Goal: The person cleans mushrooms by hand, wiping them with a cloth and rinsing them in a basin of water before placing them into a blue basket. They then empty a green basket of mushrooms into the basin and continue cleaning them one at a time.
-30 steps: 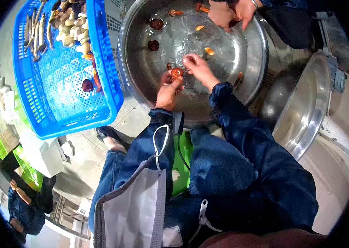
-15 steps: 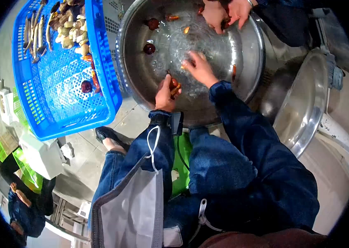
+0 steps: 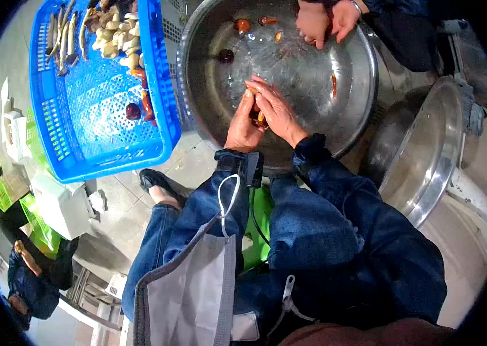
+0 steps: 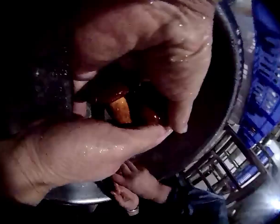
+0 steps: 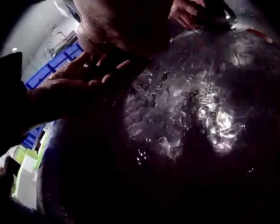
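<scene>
My left hand (image 3: 244, 128) is over the steel basin, cupped round reddish-brown mushrooms. My right hand (image 3: 278, 112) reaches in from the other side, its fingers bent over the left fingertips. Between the two hands shows a wet mushroom (image 3: 262, 119); in the left wrist view its dark cap sits above an orange stem (image 4: 120, 109), with thumb and fingertips meeting in front. The palms hide most of what is held. Water in the large steel basin (image 3: 347, 124) ripples in the right wrist view. Dark mushroom caps (image 3: 226, 56) and an orange-red piece (image 3: 334, 85) float apart.
A blue crate (image 3: 82, 124) at the left holds pale mushrooms (image 3: 118, 37), long stems and a few red-brown ones. Another person's hands (image 3: 327, 23) work at the basin's far rim. A tilted steel bowl (image 3: 428, 150) stands right. A face mask (image 3: 189, 288) hangs in front.
My right hand pulled away from the left, then came back over it and closed round the mushroom. The floating pieces drifted a little. The head view shifted slightly.
</scene>
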### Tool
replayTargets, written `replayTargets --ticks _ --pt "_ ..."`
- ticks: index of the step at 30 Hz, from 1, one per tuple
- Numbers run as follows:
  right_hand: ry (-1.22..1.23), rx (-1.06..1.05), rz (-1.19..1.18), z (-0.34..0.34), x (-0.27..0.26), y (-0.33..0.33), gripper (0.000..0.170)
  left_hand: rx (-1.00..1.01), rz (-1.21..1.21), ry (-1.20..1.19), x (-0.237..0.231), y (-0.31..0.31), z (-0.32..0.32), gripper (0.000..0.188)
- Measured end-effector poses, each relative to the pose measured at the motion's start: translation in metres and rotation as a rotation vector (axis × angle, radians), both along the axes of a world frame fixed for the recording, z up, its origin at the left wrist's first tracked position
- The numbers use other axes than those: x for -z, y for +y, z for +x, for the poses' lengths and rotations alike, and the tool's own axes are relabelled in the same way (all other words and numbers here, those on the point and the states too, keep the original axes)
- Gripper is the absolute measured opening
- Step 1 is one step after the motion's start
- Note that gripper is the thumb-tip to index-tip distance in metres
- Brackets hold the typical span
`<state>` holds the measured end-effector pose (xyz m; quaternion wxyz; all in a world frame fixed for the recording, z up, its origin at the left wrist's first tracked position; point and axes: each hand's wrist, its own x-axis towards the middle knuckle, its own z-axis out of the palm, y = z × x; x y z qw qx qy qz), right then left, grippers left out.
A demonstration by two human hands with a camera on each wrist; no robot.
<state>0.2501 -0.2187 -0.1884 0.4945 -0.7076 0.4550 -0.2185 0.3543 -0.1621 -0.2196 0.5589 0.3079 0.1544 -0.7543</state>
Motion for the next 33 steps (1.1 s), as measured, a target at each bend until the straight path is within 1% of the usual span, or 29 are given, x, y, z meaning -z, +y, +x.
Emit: replayTargets --ticks 1,3,4,5,7,8,9,11,13,14,15,17,19,20,21,22,23,24,25,26,27,29,30,31,32,33 --pt "0.027 -0.024 -0.065 0.001 -0.008 -0.004 0.035 -0.031 0.031 -0.012 -0.014 -0.006 0.001 0.032" --pt "0.065 -0.076 -0.194 0.001 -0.015 -0.012 0.036 -0.071 -0.085 -0.091 -0.025 -0.011 0.005 0.032" --pt "-0.125 -0.061 -0.078 0.004 -0.019 -0.016 0.038 -0.071 -0.101 -0.111 -0.033 -0.013 0.007 0.029" --pt "-0.234 0.019 0.084 0.004 -0.026 -0.014 0.042 -0.071 -0.118 -0.130 -0.042 -0.015 0.009 0.027" --pt "-0.575 0.207 0.391 0.015 -0.054 -0.020 0.047 -0.064 -0.121 -0.192 -0.068 -0.022 0.015 0.025" --pt "-0.702 0.269 0.491 0.014 -0.048 -0.023 0.053 -0.055 -0.106 -0.235 -0.086 -0.025 0.019 0.026" --pt "-0.714 0.311 0.420 0.014 -0.053 -0.024 0.056 -0.059 -0.143 -0.289 -0.104 -0.027 0.026 0.026" --pt "-0.574 0.359 0.432 -0.001 -0.033 -0.030 0.057 -0.061 -0.219 -0.388 -0.137 -0.030 0.048 0.026" --pt "-0.349 0.444 0.467 -0.023 -0.001 -0.027 0.053 -0.079 -0.241 -0.714 -0.172 -0.035 0.078 0.024" --pt "-0.247 0.476 0.476 -0.035 0.022 -0.023 0.051 -0.053 -0.257 -0.916 -0.177 -0.035 0.100 0.025" --pt "-0.146 0.508 0.485 -0.042 0.034 -0.021 0.050 -0.024 -0.274 -1.117 -0.181 -0.035 0.123 0.026" --pt "-0.082 0.547 0.457 -0.048 0.031 -0.014 0.045 0.088 -0.119 -1.502 -0.185 -0.035 0.158 0.026" --pt "-0.002 0.564 0.333 -0.066 0.058 -0.009 0.040 0.236 -0.038 -1.864 -0.146 -0.031 0.204 0.029" --pt "0.062 0.560 0.267 -0.072 0.065 -0.008 0.039 0.414 0.037 -2.027 -0.136 -0.027 0.219 0.033" --pt "0.127 0.553 0.199 -0.077 0.069 -0.009 0.038 0.461 0.012 -1.972 -0.127 -0.025 0.228 0.034" --pt "0.056 0.595 0.244 -0.080 0.072 -0.009 0.035 0.509 -0.013 -1.914 -0.120 -0.023 0.234 0.035" --pt "0.075 0.601 0.221 -0.085 0.075 -0.010 0.034 0.554 -0.039 -1.855 -0.114 -0.021 0.238 0.036" --pt "0.094 0.606 0.195 -0.089 0.075 -0.010 0.033 0.600 -0.144 -1.872 -0.116 -0.021 0.235 0.039" --pt "0.115 0.611 0.170 -0.093 0.076 -0.011 0.032 0.513 -0.237 -1.870 -0.104 -0.019 0.237 0.041" --pt "0.186 0.629 0.141 -0.097 0.076 -0.014 0.034 0.495 -0.201 -1.750 -0.102 -0.016 0.238 0.043" --pt "0.271 0.650 0.050 -0.100 0.069 -0.015 0.037 0.477 -0.168 -1.631 -0.117 -0.017 0.229 0.046" --pt "0.440 0.687 -0.132 -0.104 0.055 -0.015 0.044 0.356 -0.062 -1.588 -0.146 -0.019 0.211 0.048" --pt "0.493 0.712 -0.181 -0.109 0.059 -0.017 0.047 0.294 -0.009 -1.566 -0.152 -0.018 0.207 0.049" --pt "0.548 0.736 -0.231 -0.118 0.066 -0.019 0.050 0.414 0.037 -1.573 -0.152 -0.016 0.212 0.052" --pt "0.606 0.761 -0.283 -0.124 0.075 -0.021 0.052 0.474 0.067 -1.616 -0.149 -0.012 0.215 0.053" --pt "0.469 0.749 -0.047 -0.125 0.086 -0.024 0.056 0.535 0.091 -1.651 -0.143 -0.008 0.216 0.053"
